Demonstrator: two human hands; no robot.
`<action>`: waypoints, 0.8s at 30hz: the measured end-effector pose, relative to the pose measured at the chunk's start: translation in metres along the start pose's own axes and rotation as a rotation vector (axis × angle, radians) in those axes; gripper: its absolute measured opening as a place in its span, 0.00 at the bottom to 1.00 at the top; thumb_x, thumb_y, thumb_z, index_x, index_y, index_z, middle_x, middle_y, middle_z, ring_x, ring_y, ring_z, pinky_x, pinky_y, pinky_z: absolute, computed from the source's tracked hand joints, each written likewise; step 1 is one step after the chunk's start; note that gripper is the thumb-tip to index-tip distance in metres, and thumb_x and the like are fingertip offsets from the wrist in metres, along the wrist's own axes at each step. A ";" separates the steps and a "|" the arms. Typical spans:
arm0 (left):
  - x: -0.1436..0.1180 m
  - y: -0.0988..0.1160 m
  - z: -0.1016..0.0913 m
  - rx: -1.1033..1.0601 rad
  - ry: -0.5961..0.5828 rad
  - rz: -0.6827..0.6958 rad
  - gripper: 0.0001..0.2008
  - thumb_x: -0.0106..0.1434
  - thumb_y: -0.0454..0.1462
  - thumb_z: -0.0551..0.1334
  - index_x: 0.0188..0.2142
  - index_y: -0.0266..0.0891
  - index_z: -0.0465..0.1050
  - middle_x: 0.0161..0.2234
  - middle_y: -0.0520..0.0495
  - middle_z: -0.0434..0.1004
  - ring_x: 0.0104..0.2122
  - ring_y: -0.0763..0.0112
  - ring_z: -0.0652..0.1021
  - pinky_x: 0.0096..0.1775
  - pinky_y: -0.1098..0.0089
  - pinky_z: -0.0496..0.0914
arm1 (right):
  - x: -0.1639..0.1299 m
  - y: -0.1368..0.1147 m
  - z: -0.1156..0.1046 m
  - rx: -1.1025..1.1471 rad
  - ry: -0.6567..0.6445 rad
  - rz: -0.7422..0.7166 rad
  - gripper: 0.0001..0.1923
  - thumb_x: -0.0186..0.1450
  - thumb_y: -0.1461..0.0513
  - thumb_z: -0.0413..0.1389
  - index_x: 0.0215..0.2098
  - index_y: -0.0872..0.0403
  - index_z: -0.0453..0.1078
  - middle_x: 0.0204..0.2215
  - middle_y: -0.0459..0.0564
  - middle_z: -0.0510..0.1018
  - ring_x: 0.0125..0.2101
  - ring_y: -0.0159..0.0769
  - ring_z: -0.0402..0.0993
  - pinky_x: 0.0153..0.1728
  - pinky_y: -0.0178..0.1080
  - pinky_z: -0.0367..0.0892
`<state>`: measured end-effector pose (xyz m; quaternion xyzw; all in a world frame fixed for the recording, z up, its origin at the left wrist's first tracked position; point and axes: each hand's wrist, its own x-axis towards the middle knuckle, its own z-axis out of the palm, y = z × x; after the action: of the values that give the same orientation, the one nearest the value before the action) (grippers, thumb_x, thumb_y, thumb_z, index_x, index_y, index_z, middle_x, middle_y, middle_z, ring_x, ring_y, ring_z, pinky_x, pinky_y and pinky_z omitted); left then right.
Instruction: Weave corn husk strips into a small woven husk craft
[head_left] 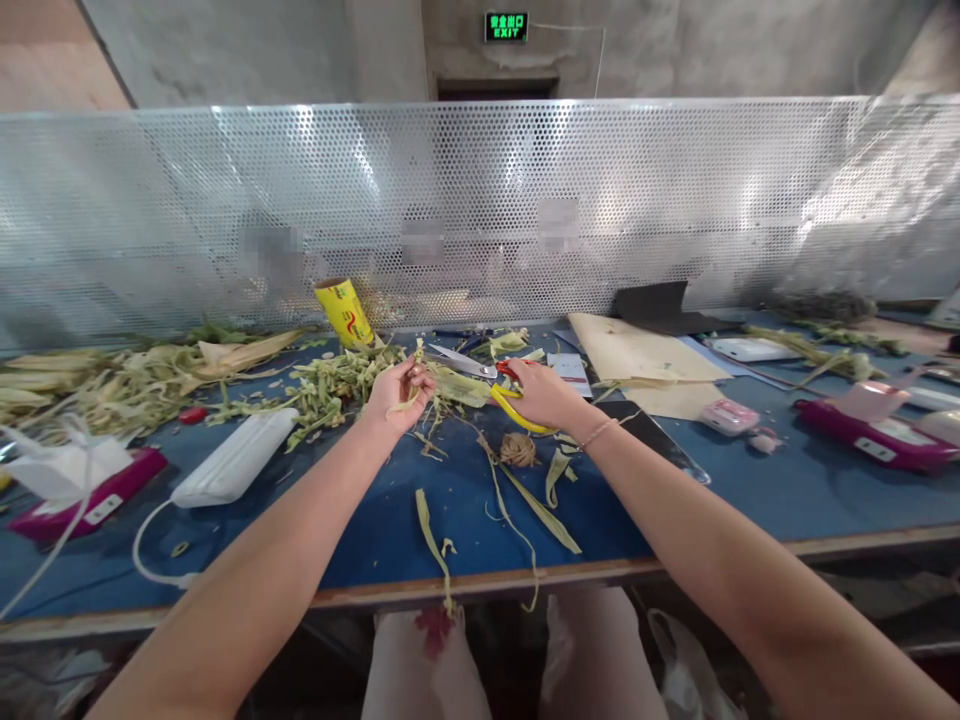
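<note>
the person's knees sit nearest, under the front edge of the blue table (pixel 750 500), with a thin leaf strip (pixel 433 535) dangling over that edge. both bare forearms reach forward from there. the left hand (pixel 397 392) is curled shut around a small pale green leaf piece (pixel 409 403), pinched between thumb and fingers just above the tabletop. the right hand (pixel 541 395) is closed through the yellow handles of a pair of scissors (pixel 480 375), whose blades stand open and point left toward the held piece — tips near it, not yet touching as far as i can tell.

judging by what lies around, the trimming looks well under way: a heap of cut green bits (pixel 337 385) sits just left of the left hand, and loose strips (pixel 536 505) scatter the table in front of the hands. a large pile of long husk-like leaves (pixel 112 385) at far left seems still uncut, so plenty appears left. a small twine ball (pixel 517 450) lies below the right hand, and a yellow can (pixel 343 312) stands behind the heap.
</note>
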<state>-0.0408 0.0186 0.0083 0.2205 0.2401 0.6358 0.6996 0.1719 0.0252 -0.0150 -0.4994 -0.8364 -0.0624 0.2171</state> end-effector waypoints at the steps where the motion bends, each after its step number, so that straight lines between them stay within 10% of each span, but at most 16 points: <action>1: 0.000 0.000 0.000 -0.004 -0.011 0.002 0.13 0.61 0.28 0.48 0.20 0.35 0.57 0.14 0.54 0.57 0.13 0.84 0.59 0.20 0.80 0.63 | 0.000 0.000 0.000 0.001 0.000 0.003 0.27 0.59 0.44 0.45 0.42 0.59 0.61 0.35 0.57 0.74 0.36 0.43 0.71 0.34 0.37 0.61; 24: -0.007 -0.001 0.005 0.005 -0.053 -0.050 0.14 0.62 0.29 0.47 0.20 0.37 0.53 0.14 0.56 0.53 0.12 0.85 0.57 0.18 0.81 0.60 | 0.001 0.002 -0.005 -0.099 0.170 0.013 0.23 0.57 0.49 0.50 0.40 0.59 0.64 0.37 0.58 0.74 0.41 0.45 0.68 0.45 0.41 0.56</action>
<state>-0.0372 0.0115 0.0119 0.2328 0.2284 0.6113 0.7211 0.1747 0.0252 -0.0101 -0.5078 -0.8077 -0.1443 0.2625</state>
